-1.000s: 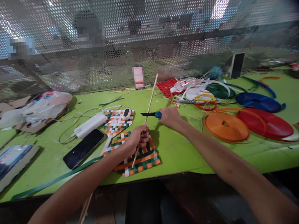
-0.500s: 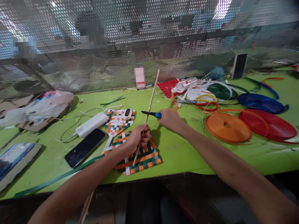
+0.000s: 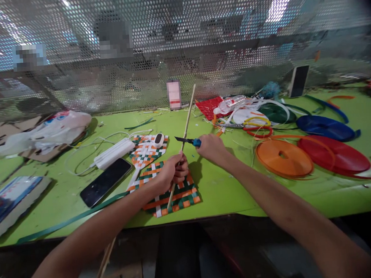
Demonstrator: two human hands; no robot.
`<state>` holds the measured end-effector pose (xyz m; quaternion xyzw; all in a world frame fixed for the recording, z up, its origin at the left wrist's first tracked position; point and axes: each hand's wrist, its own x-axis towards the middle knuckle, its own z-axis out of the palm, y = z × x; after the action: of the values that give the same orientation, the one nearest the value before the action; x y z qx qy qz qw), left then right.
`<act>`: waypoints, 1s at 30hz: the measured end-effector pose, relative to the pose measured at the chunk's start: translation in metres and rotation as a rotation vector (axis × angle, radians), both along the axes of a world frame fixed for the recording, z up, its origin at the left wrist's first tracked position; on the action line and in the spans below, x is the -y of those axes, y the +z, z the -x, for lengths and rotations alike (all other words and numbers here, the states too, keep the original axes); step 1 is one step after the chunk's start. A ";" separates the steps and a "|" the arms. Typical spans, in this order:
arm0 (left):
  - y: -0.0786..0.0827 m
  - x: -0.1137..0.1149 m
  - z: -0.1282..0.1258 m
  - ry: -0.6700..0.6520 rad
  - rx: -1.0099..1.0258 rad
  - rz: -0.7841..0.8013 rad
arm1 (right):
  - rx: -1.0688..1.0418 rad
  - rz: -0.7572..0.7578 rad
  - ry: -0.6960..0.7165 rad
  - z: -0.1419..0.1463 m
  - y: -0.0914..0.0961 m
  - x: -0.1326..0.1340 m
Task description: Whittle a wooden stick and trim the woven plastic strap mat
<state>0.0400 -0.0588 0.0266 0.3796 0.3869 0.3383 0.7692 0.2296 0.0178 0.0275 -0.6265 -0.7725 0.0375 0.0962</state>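
My left hand (image 3: 174, 173) is closed around a thin, pale wooden stick (image 3: 189, 113), which slants up and to the right. In my right hand (image 3: 212, 149) is a knife (image 3: 190, 141) with a blue handle and a dark blade. The blade crosses the stick just above my left fist; whether it cuts into the wood I cannot tell. Under the left hand lies a mat woven of orange, green and white strips (image 3: 189, 193), partly covered by hand and stick. A smaller woven piece (image 3: 145, 151) sits behind it, carrying a small white device (image 3: 158, 140).
Left of the mats are a dark phone (image 3: 106, 182), a white power bank (image 3: 115, 153) with cables and a plastic bag (image 3: 67, 126). Rolls of orange (image 3: 269, 162), red (image 3: 345, 155) and blue strip (image 3: 324, 126) lie at right. A perforated metal screen (image 3: 199, 62) stands behind the green table.
The stick's upper end has shifted slightly left and its lower end slightly right, making it a little steeper. Both hands keep their grips, with the blade still across the stick.
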 end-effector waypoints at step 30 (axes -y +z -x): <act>0.009 -0.002 0.000 0.030 0.061 0.067 | 0.112 -0.022 -0.091 -0.002 0.008 -0.012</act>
<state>0.0399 -0.0570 0.0351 0.3373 0.3798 0.3481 0.7879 0.2313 0.0296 0.0357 -0.6609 -0.7479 -0.0104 0.0611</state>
